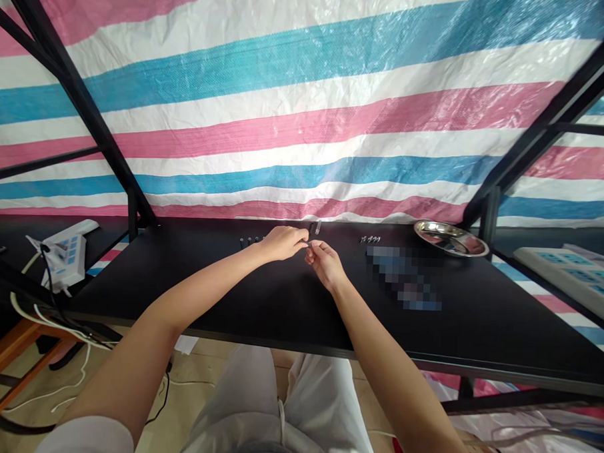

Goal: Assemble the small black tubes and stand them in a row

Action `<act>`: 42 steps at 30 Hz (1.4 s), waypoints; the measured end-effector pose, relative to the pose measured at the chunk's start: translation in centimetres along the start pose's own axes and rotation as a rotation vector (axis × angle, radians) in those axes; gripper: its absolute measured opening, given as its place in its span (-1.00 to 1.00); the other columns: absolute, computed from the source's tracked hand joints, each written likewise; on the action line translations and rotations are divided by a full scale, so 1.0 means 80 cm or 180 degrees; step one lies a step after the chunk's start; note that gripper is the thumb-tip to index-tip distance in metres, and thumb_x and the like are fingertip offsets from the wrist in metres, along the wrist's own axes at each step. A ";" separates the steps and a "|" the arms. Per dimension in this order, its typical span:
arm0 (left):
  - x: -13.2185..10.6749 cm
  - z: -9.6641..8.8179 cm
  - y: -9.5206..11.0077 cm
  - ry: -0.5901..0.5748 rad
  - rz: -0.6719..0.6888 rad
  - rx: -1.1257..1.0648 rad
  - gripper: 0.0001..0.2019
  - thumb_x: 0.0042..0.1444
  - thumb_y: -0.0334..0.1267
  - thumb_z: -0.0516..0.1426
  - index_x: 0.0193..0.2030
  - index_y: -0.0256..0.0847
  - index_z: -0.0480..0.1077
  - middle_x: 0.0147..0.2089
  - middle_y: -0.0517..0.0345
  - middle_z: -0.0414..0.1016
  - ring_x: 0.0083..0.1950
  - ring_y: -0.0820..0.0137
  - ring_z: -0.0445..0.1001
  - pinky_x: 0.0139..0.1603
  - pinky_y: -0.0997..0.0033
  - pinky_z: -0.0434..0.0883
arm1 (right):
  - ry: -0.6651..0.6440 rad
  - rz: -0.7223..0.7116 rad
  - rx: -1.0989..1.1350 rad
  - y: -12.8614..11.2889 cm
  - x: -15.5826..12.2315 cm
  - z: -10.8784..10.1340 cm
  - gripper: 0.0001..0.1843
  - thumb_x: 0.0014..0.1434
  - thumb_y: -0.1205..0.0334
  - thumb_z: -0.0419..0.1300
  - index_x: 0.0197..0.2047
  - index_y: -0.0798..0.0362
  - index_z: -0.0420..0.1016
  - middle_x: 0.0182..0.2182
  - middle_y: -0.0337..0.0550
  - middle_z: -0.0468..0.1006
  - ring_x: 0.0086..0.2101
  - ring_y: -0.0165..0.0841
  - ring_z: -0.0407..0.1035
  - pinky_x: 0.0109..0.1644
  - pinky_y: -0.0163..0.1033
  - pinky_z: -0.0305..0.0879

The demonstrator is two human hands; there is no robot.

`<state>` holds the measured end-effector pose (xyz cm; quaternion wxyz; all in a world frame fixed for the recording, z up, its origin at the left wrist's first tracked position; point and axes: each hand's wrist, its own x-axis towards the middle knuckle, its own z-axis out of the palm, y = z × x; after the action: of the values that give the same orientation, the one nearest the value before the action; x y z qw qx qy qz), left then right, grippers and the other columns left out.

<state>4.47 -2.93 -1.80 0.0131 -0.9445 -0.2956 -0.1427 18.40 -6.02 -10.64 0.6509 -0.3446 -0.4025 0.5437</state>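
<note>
Over the back middle of the black table [219, 296], my two hands meet fingertip to fingertip. My left hand [284, 243] is closed, its fingers pinched around a small dark piece [306, 243] too small to name. Just to its right, my right hand [325, 262] pinches at the same spot with thumb and forefinger. Behind the fingertips stands a small black and clear object [315, 228]. Several small dark pieces with light ends [249, 241] are lined up left of my left hand. Several small shiny metal pieces [370, 240] lie to the right of my right hand.
A round steel plate [451, 240] sits at the table's back right. Nearer me is a blurred-out patch [404, 278]. Black frame posts [87, 103] rise on both sides, before a striped plastic sheet [307, 113]. White power strips [70, 256] and cables lie at the left.
</note>
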 end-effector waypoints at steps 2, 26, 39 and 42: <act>0.003 -0.002 -0.009 -0.0071 0.0017 -0.0137 -0.89 0.12 -0.28 0.05 -0.26 -0.20 0.38 -0.33 0.16 0.49 -0.31 0.40 0.43 -0.35 0.48 0.21 | 0.0051 -0.0077 -0.0427 0.003 0.000 -0.002 -0.68 -0.07 -0.04 0.20 -0.40 0.02 0.27 -0.64 -0.35 0.26 -0.62 -0.50 0.11 -0.51 -0.31 0.07; 0.000 -0.005 -0.066 -0.0841 -0.0767 0.0145 -0.88 -0.10 -0.48 0.14 -0.42 -0.22 0.45 -0.28 0.16 0.52 -0.25 0.38 0.44 -0.19 0.42 0.30 | -0.0040 -0.1086 -0.3336 0.006 -0.009 -0.010 -0.78 0.11 0.11 -0.02 -0.34 0.02 0.36 -0.54 -0.20 0.38 -0.53 -0.38 0.25 -0.37 -0.29 0.18; 0.001 0.003 -0.074 -0.0891 -0.0963 0.0056 -0.88 -0.12 -0.47 0.15 -0.41 -0.22 0.45 -0.31 0.14 0.50 -0.28 0.37 0.44 -0.22 0.45 0.30 | -0.0091 -0.1072 -0.3310 0.008 -0.009 -0.012 -0.80 0.12 0.13 -0.01 -0.34 0.03 0.36 -0.56 -0.23 0.35 -0.53 -0.40 0.23 -0.39 -0.30 0.15; 0.002 0.003 -0.074 -0.0903 -0.0956 0.0042 -0.89 -0.11 -0.45 0.17 -0.40 -0.22 0.45 -0.30 0.13 0.51 -0.28 0.37 0.44 -0.22 0.44 0.30 | -0.0072 -0.1095 -0.3327 0.009 -0.008 -0.012 -0.79 0.12 0.14 -0.01 -0.34 0.03 0.37 -0.56 -0.23 0.36 -0.54 -0.40 0.23 -0.39 -0.30 0.15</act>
<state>1.31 2.08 -2.36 -0.0439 -0.9003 -0.4329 -0.0067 18.92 -6.52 -11.81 0.4682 -0.5454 -0.6764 0.1608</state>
